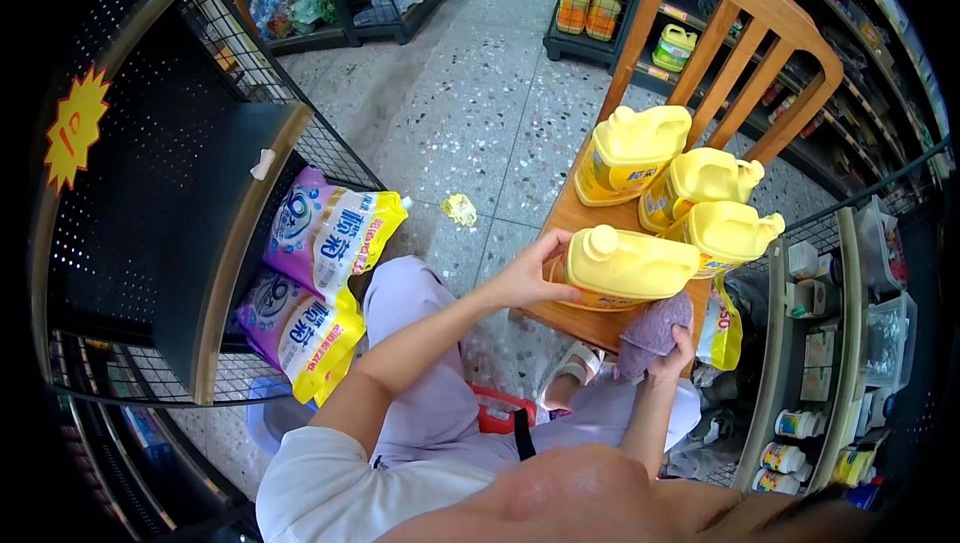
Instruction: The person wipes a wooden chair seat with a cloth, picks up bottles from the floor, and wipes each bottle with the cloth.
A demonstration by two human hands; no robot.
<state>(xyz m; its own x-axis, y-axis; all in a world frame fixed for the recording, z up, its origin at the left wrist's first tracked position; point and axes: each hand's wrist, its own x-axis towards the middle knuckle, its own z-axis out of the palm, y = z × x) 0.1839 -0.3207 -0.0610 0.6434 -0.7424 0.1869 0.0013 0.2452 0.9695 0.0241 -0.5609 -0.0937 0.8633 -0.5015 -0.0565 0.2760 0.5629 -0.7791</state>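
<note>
My left hand point(533, 271) is closed around the side of a yellow jug point(628, 268) with a round cap, at the front edge of a wooden chair seat point(562, 319). In my right hand point(672, 351) is a bunched purple cloth point(650, 331), just below the jug and close to its lower right. Behind the held jug, more yellow jugs with handles stand on the seat: one at the back left point(632, 155), one in the middle point(702, 186) and one at the right point(728, 237).
Two purple-and-yellow detergent bags point(335, 233) lean by a dark shelf point(225, 213) on the left. A blue basin point(275, 413) sits below them. A crumpled yellow scrap point(460, 209) lies on the speckled floor. Stocked shelves point(850, 343) stand at right, near the chair.
</note>
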